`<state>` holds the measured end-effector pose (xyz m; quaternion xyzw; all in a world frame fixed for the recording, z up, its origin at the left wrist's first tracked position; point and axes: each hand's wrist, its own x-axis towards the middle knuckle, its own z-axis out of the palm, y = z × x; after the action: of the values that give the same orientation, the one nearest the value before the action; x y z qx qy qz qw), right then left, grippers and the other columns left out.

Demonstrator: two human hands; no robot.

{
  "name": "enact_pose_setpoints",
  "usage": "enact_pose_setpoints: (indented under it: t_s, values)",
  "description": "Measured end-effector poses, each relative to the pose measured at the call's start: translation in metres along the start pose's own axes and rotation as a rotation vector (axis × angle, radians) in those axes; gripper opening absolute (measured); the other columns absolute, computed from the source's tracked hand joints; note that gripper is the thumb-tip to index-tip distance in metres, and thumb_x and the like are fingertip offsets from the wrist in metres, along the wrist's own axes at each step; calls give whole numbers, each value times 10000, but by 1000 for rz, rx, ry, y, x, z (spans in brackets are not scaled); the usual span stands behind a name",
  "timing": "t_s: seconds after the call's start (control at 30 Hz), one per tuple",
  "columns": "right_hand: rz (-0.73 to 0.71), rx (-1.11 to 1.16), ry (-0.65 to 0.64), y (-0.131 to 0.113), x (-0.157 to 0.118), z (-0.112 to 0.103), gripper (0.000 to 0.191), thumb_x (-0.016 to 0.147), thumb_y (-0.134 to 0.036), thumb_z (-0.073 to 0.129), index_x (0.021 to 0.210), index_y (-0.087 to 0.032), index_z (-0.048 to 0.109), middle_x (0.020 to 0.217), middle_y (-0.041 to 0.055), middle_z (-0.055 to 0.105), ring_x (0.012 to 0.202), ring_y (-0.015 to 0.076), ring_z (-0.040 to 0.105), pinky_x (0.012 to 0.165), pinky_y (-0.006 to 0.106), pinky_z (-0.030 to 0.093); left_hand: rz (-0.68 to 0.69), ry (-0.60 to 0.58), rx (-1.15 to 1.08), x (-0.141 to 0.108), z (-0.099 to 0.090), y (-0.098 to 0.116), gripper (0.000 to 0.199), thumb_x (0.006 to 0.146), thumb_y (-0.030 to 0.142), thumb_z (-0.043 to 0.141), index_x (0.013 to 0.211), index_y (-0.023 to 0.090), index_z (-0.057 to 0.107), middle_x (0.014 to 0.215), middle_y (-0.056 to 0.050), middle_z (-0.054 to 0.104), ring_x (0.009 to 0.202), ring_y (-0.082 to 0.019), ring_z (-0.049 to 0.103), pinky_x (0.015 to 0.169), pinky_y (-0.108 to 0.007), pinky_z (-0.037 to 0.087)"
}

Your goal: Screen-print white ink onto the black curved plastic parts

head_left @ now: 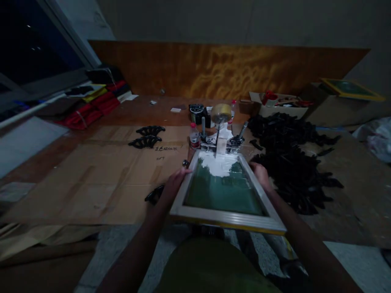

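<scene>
Olive shirt (214, 264) in the foreground; beyond it, a silver screen-printing frame (226, 217) between the worker's left hand (177, 179) and right hand (261, 175), one at each side rail. Fingers are partly hidden; whether they clamp the rails cannot be told. White ink (218, 165) coats the far end of the green mesh (222, 193). Work appears early: few black pieces (146, 141) on the cardboard sheet (100, 171), many in the heap (293, 162) at right.

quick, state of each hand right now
Left hand: at the left side of the silver frame, grip cannot be told
Right hand: at its right side, fingers partly hidden, grip cannot be told
</scene>
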<state>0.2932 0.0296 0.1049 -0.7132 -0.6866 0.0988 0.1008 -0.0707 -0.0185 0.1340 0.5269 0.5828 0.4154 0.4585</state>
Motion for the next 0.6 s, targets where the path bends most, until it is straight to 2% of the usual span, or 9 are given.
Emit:
enact_pose_setpoints:
  t_s: [0.07, 0.13, 0.17, 0.2, 0.27, 0.37, 0.43, 0.53, 0.6]
  values:
    - [-69, 11, 153, -6, 17, -12, 485, 929, -269, 464, 1391, -138, 529, 1358, 190, 576, 1268, 323, 510, 1051, 458, 400, -43, -60, 25, -11, 4, -28, 467, 857, 530, 511, 1105, 187, 709, 1182, -78, 718, 1160, -275, 616, 1064, -398, 435]
    - [-251, 18, 275, -30, 36, -16, 593, 883, -255, 553, 1452, -135, 438, 1473, 191, 456, 1351, 332, 407, 1098, 493, 347, -86, -53, -12, -15, 14, -54, 531, 821, 488, 577, 1246, 177, 641, 1322, -91, 658, 1247, -278, 576, 1093, -404, 414]
    - [-337, 5, 285, -46, 45, -16, 630, 856, -240, 597, 1453, -133, 425, 1487, 194, 432, 1360, 338, 383, 1101, 504, 339, -93, -42, -28, -14, 19, -67, 572, 810, 474, 597, 1294, 171, 607, 1366, -102, 628, 1278, -277, 557, 1105, -406, 401]
    - [-393, -25, 251, -62, 52, -14, 618, 840, -220, 622, 1425, -130, 447, 1465, 200, 449, 1342, 339, 392, 1088, 498, 353, -91, -37, -42, -11, 25, -78, 600, 806, 468, 605, 1322, 164, 583, 1392, -113, 607, 1296, -277, 546, 1115, -408, 391]
    - [-401, -114, 105, -90, 62, -8, 449, 844, -190, 621, 1283, -128, 551, 1309, 194, 570, 1221, 315, 492, 1011, 429, 418, -86, -52, -68, -5, 33, -99, 623, 812, 480, 600, 1342, 154, 561, 1399, -130, 598, 1294, -276, 551, 1118, -412, 389]
    - [-342, -239, -100, -109, 54, 3, 203, 886, -183, 560, 1072, -138, 627, 1081, 157, 660, 1013, 257, 590, 857, 322, 463, -94, -70, -115, 3, 39, -120, 650, 810, 533, 599, 1336, 153, 561, 1389, -140, 604, 1270, -280, 571, 1105, -416, 408]
    - [-415, -272, -150, -106, 36, 9, 185, 883, -149, 522, 1028, -130, 637, 1044, 153, 664, 987, 245, 593, 831, 308, 456, -116, -64, -150, 4, 40, -128, 667, 795, 558, 614, 1323, 153, 568, 1377, -144, 612, 1253, -286, 584, 1093, -422, 422]
    - [-663, -249, -193, -90, 6, 12, 231, 823, -72, 510, 1009, -118, 638, 1014, 146, 659, 1016, 244, 567, 861, 314, 437, -150, -71, -177, 2, 39, -130, 682, 805, 565, 606, 1349, 158, 545, 1378, -144, 610, 1253, -288, 584, 1086, -430, 429]
    - [-797, -206, -246, -82, -4, 9, 262, 765, -35, 526, 982, -131, 639, 986, 125, 658, 1000, 236, 560, 854, 308, 431, -161, -69, -160, 0, 39, -127, 672, 815, 559, 598, 1352, 159, 545, 1382, -145, 607, 1266, -290, 573, 1093, -432, 421]
